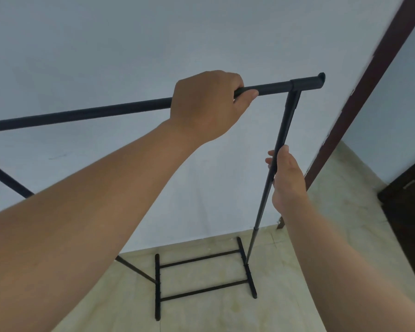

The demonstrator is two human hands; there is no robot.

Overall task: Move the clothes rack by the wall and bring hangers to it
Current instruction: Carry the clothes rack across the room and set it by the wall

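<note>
While the left hand [206, 104] grips the clothes rack's [106, 111] top bar, the right hand [286, 178] clasps its upright.

Pale wall [130, 32], beige tile floor [345, 212], dk doorframe [369, 80]

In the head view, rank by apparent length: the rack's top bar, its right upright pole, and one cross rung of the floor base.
1. top bar, which runs off the left edge.
2. right upright pole, close behind; foreshortened, so true lengths are unsure.
3. base cross rung, clearly shortest, though farthest from the camera.
</note>
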